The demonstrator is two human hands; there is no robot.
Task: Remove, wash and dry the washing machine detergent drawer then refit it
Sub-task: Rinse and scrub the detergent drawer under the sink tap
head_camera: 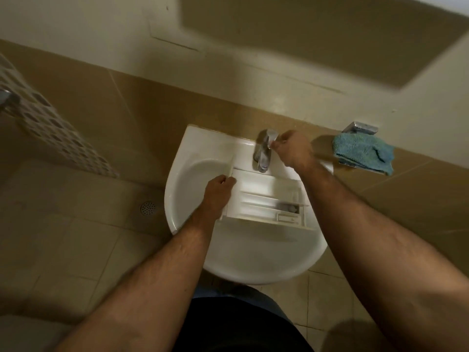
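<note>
drawer: I had the detergent drawer (266,199) over the sink (182,174) bowl, open side up, compartments showing.
left hand: left hand (220,189) gripped the drawer's left end, fingers curled over the edge. Looked like it carried the whole weight.
right hand: right hand (291,148) was on the tap (264,151) lever, fingertips pinching or pressing its right side. Blur there, couldn't tell which.
water: no stream visible from the spout. I judged the tap not yet running.
key relation: drawer's long axis ran left-right, roughly across the bowl. Spout tip sat just beyond the drawer's far edge, near its left-centre, so flow should land in or at the rim of the far compartment. Left hand was the one nearer the drawer, right hand was off it.
next: open lever, then tilt or slide drawer with the left hand to sweep each compartment under the stream.
risk: one-hand hold at one end, wet plastic could twist or slip.
cloth: blue cloth (363,151) draped on a wall holder right of the sink, near the right hand, for drying.
</note>
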